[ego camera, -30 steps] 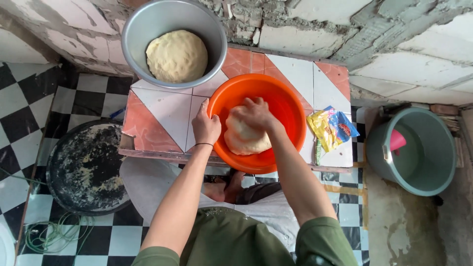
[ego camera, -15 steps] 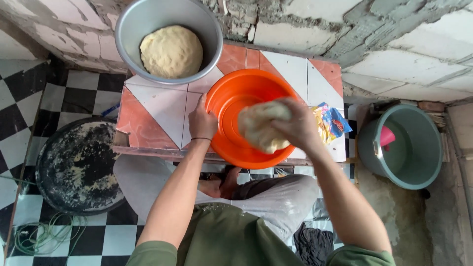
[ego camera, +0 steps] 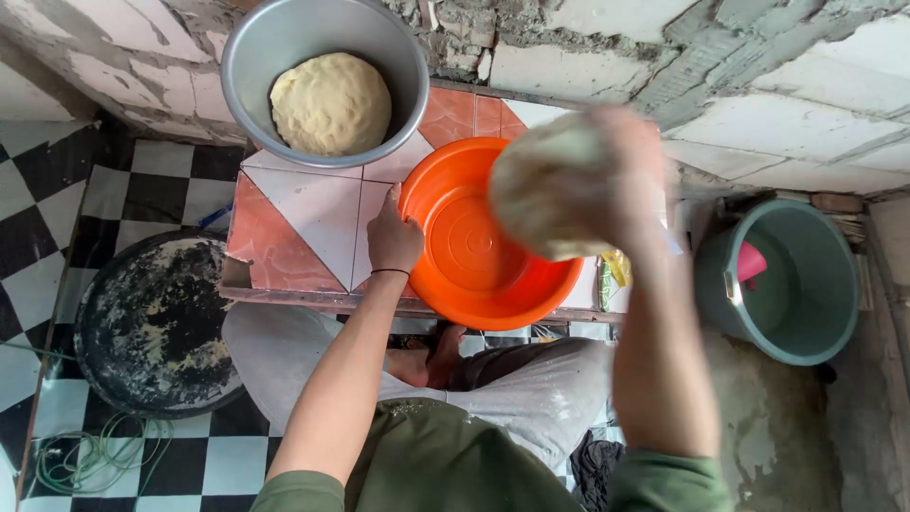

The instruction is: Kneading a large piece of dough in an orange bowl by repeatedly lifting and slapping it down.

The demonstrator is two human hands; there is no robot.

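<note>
- Fingers of the left hand (ego camera: 393, 239) are curled over the near-left rim of the orange plastic basin (ego camera: 474, 248), gripping it; the thumb lies outside the wall.
- Fingers of the right hand (ego camera: 621, 175) are closed around a lump of pale dough (ego camera: 545, 194), lifted clear above the right side of the basin. The hand is motion-blurred, so individual fingertips cannot be told apart.
- The lifted dough sits on the left side of the right hand, against the palm, not touching the basin floor.
- The basin interior shows bare orange with concentric rings.
- The basin rests on a low tiled table (ego camera: 303, 213) of red and white tiles, its near edge overhanging the table's front.
- A grey metal bowl (ego camera: 327, 81) stands at the far-left corner of the table, just beside the basin, holding a second round mass of dough (ego camera: 330, 102).
- A black round pan (ego camera: 152, 327) smeared with flour residue lies on the chequered floor, left of the table.
- A green bucket (ego camera: 782, 280) stands on the floor to the right, well apart from both hands.
- A yellow packet (ego camera: 614, 270) shows partly at the table's right edge, behind the right forearm.
</note>
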